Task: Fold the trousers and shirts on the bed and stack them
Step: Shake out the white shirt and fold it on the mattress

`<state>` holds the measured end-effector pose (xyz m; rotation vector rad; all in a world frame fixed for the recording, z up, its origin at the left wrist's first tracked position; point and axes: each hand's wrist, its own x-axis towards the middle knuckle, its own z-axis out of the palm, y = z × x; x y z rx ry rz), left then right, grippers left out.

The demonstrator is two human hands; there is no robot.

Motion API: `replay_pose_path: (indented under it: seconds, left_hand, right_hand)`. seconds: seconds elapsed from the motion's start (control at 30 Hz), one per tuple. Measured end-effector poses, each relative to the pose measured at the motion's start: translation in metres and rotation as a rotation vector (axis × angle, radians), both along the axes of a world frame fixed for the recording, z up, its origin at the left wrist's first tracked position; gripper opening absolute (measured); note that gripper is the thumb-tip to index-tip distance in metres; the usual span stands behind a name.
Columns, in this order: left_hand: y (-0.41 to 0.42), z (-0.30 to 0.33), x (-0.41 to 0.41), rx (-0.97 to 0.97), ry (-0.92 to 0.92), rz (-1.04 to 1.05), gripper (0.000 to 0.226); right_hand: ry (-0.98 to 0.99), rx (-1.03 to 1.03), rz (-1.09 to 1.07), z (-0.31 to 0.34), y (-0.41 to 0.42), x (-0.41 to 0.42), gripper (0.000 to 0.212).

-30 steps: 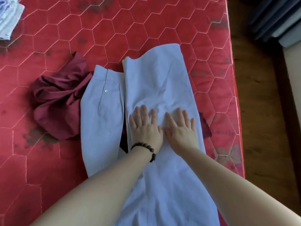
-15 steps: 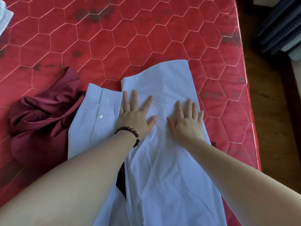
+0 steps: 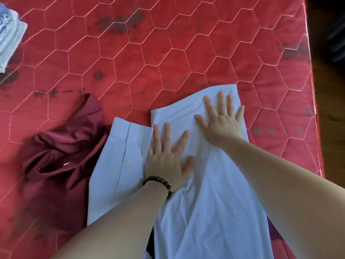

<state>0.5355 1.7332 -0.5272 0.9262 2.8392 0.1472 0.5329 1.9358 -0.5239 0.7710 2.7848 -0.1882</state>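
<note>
A pale blue-white shirt (image 3: 209,206) lies lengthwise on the red quilted mattress (image 3: 168,53), its buttoned placket panel (image 3: 119,165) folded out to the left. My left hand (image 3: 166,157), with a bead bracelet at the wrist, presses flat on the cloth beside the placket, fingers spread. Near the shirt's far edge my right hand (image 3: 222,118) lies flat, fingers straight. A crumpled maroon garment (image 3: 61,156) sits to the left, partly under the shirt.
A folded pile of light clothes (image 3: 9,38) sits at the far left corner of the mattress. The mattress's right edge (image 3: 315,128) drops to a dark wooden floor (image 3: 332,146). Dark stains mark the mattress.
Both hands have slid away from me along the shirt toward its far edge, the right one furthest, smoothing the cloth. The view has shifted so the folded pile shows again.
</note>
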Motion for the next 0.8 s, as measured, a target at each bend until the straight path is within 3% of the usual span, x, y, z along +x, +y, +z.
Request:
replay_pose_path:
  seconds: [0.23,0.43,0.53,0.8]
  left_hand:
    - [0.001,-0.004,-0.003,-0.034,-0.019,-0.003,0.073]
    - [-0.003,0.003,-0.007,-0.001,-0.089,-0.05,0.077]
    - [-0.01,0.012,0.0,-0.066,-0.169,-0.11,0.078]
    - [-0.028,0.049,0.15,-0.286,-0.128,-0.263,0.066]
  right_hand:
    - [-0.154,-0.052,0.007,0.015,0.001,-0.005,0.071]
    - [0.117,-0.128,0.022,0.019,-0.06,0.09,0.07]
    - [0.133,-0.123,0.035,0.013,-0.095,0.153,0.068]
    - [0.076,-0.112,-0.022,0.017,-0.152,0.252,0.064]
